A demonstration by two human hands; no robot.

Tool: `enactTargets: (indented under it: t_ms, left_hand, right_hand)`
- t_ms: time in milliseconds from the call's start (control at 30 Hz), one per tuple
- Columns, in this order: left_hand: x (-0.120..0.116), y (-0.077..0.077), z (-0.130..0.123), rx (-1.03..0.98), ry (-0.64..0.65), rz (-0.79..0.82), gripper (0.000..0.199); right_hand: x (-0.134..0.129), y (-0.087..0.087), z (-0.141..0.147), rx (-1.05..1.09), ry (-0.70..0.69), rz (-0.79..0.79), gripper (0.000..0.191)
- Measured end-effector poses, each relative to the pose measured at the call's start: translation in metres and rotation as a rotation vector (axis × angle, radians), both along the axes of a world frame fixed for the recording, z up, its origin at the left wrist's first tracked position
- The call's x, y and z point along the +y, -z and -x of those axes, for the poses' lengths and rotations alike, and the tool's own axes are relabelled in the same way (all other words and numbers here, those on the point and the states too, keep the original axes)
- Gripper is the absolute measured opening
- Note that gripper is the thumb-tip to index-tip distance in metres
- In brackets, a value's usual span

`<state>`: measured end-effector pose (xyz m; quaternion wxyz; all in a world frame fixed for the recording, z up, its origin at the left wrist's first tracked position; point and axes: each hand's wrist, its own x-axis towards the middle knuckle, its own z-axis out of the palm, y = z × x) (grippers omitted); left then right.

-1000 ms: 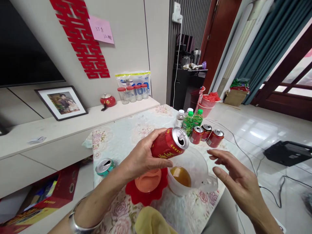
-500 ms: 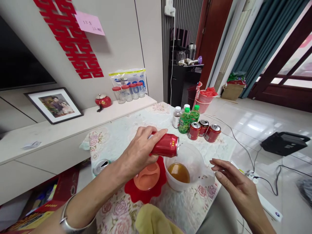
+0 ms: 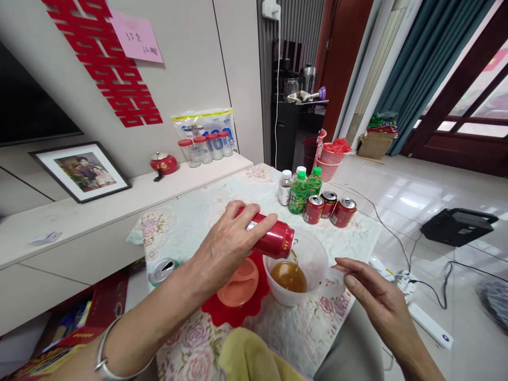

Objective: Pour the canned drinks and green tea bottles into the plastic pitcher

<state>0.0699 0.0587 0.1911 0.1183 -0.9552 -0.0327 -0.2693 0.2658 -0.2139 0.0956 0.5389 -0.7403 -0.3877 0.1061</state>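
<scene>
My left hand [image 3: 234,233] is closed around a red drink can [image 3: 273,236], tipped with its top to the right. A thin brown stream runs from the can into a translucent plastic jug [image 3: 317,254] with a wide mouth. Brown liquid [image 3: 289,276] covers the jug's bottom. My right hand [image 3: 377,293] is beside the jug's handle [image 3: 332,284], fingers stretched out and thumb apart, holding nothing; whether the fingertips touch the handle I cannot tell. Left of the jug, an orange divided dish [image 3: 240,286] sits on a red scalloped tray [image 3: 216,316], partly hidden by my left arm.
Behind the jug stand several red cans [image 3: 343,212] and green-capped bottles [image 3: 298,194]. An opened can [image 3: 162,271] is left of my forearm. A yellow cloth [image 3: 254,354] lies at the table's near edge. A power strip [image 3: 431,325] is on the floor at right.
The can in my left hand is tipped further down, and liquid now streams from it. My right hand has moved slightly left toward the jug's handle.
</scene>
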Motion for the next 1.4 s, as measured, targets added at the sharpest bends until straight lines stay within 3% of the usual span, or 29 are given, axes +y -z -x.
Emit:
enactTargets:
  t_ms: [733, 1033, 1400]
  left_hand:
    - [-0.009, -0.013, -0.010, -0.077, 0.023, -0.203, 0.043]
    - [-0.018, -0.028, -0.014, -0.129, 0.087, -0.315, 0.029]
    - [-0.027, -0.039, -0.020, -0.157, 0.147, -0.418, 0.025]
  right_hand:
    - [0.006, -0.013, 0.006, -0.085, -0.021, 0.007, 0.033]
    - [0.003, -0.008, 0.004, -0.060, -0.030, 0.014, 0.035]
    - [0.006, -0.006, 0.004, -0.035, -0.044, -0.007, 0.035]
